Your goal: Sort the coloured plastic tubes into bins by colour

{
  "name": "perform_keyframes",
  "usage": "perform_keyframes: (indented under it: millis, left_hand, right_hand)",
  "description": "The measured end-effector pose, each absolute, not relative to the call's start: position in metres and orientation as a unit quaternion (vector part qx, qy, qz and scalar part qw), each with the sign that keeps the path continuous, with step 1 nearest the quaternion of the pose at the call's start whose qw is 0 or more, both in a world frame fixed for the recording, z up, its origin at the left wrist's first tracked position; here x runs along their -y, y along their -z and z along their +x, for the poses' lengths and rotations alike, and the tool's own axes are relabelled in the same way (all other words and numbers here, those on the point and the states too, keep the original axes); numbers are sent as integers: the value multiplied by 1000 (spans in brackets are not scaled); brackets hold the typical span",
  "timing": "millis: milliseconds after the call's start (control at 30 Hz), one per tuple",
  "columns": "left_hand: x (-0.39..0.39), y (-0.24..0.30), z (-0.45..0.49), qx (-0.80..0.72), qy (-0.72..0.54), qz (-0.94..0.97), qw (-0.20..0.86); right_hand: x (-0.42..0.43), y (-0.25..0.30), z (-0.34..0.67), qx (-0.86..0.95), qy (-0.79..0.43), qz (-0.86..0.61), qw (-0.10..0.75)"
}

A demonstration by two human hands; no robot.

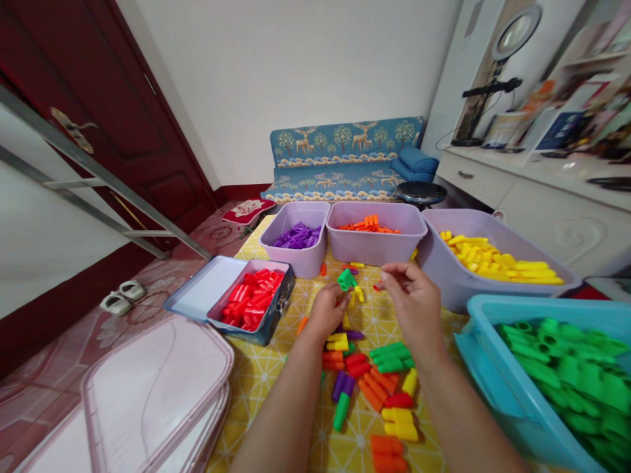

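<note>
My left hand is closed above the yellow patterned tablecloth, with a green plastic tube piece at its fingertips. A yellow piece shows just beside the green one; whether it is also held I cannot tell. My right hand is pinched shut, and a small red piece shows at its fingertips. Between my forearms lie loose tube pieces in mixed colours, among them a green cluster, a yellow cluster, an orange cluster and a purple piece.
Lilac bins hold purple, orange and yellow pieces. Red pieces fill an open hinged box at left. A turquoise bin of green pieces stands at right. Stacked lids lie left; a sofa is behind.
</note>
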State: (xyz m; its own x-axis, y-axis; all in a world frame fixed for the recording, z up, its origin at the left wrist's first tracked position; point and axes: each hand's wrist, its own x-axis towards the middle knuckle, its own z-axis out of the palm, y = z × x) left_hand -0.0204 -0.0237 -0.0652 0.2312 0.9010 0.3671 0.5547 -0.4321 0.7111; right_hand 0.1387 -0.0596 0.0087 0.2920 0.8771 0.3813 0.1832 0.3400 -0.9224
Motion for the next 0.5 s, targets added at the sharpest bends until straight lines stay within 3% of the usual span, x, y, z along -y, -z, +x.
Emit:
perform_keyframes:
  millis: [100,233,500]
  left_hand:
    - [24,66,-20,-481,-387,754,225]
    - [24,66,-19,-477,-390,755,225]
    - [25,64,-20,-501,-417,731,202]
  right_hand:
    - [64,-17,141,504,-264,-504,650]
    - [57,2,139,592,-258,-547,533]
    - [38,59,143,723,-102,-591,343]
